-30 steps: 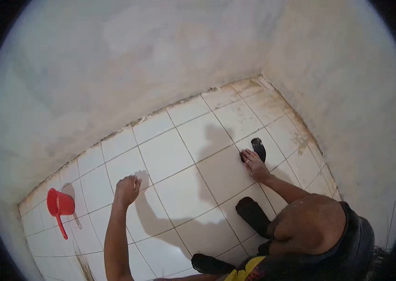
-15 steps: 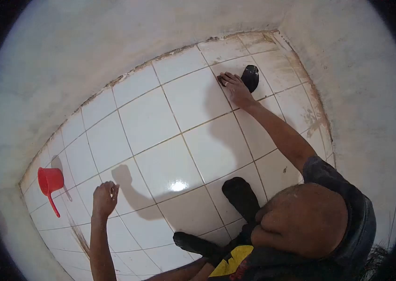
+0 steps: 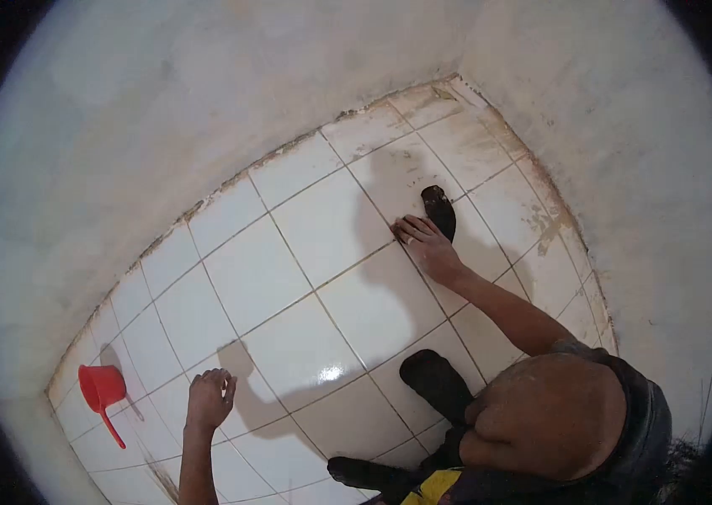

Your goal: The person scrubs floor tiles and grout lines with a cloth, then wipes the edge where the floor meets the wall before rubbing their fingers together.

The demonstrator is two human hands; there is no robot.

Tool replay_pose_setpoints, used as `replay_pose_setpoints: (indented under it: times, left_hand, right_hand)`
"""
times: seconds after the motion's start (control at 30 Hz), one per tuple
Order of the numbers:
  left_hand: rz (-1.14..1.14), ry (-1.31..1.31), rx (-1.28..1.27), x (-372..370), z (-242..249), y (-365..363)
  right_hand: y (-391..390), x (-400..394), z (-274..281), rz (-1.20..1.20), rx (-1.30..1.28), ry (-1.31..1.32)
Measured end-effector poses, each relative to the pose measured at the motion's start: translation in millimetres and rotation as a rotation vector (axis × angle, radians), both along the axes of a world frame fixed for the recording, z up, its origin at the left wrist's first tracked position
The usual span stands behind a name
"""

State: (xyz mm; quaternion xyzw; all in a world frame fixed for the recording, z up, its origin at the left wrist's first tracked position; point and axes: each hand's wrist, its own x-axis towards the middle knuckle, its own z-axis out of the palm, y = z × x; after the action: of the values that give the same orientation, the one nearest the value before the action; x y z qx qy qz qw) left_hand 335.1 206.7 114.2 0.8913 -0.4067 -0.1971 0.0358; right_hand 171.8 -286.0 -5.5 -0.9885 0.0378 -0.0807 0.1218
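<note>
My right hand [image 3: 430, 250] is pressed down over a black, elongated object [image 3: 438, 210] with a rounded end, on the white tiled floor [image 3: 305, 244]. A dark edge also shows at the fingertips; the rest is hidden under the palm, and I cannot tell its exact kind. Light flecks mark its top. My left hand [image 3: 211, 397] hangs over the tiles at the lower left, fingers loosely curled, a small gap beside the thumb, and nothing visible in it. Nearest to it is a red dipper [image 3: 102, 385] with a long handle, on the floor to its left.
Plastered walls [image 3: 204, 109] close in the floor at the back and right. Brown dirt stains [image 3: 545, 227] lie along the right edge and far corner. My feet in black coverings [image 3: 436, 383] are at the lower middle. Thin bristles [image 3: 164, 481] show beside my left forearm.
My right hand and the black object have moved toward me across the tiles. The view has shifted, so the dipper and left hand appear lower; the left hand keeps its loose curl.
</note>
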Motion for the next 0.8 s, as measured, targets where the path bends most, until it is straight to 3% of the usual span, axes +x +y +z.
replay_pose_setpoints:
  times: [0.07,0.37,0.57,0.63,0.73,0.8]
  left_hand:
    - [-0.026,-0.021,-0.009,-1,-5,3]
    - [0.061,0.025,0.08,-29,9,28]
    - [0.086,0.07,0.104,-28,12,25]
    - [0.084,0.074,0.101,-27,12,20]
    - [0.061,0.061,0.1,-25,7,17]
    - [0.073,0.092,0.142,-24,9,12]
  right_hand:
    - [-10,23,2,0.023,-0.117,0.054]
    - [-68,143,-38,-0.016,-0.129,-0.159]
    - [-18,41,-18,0.118,0.076,-0.147]
    - [8,-5,6,0.122,0.09,-0.015]
    - [27,-42,17,0.163,-0.069,0.08]
    - [23,-28,20,0.16,-0.037,0.086]
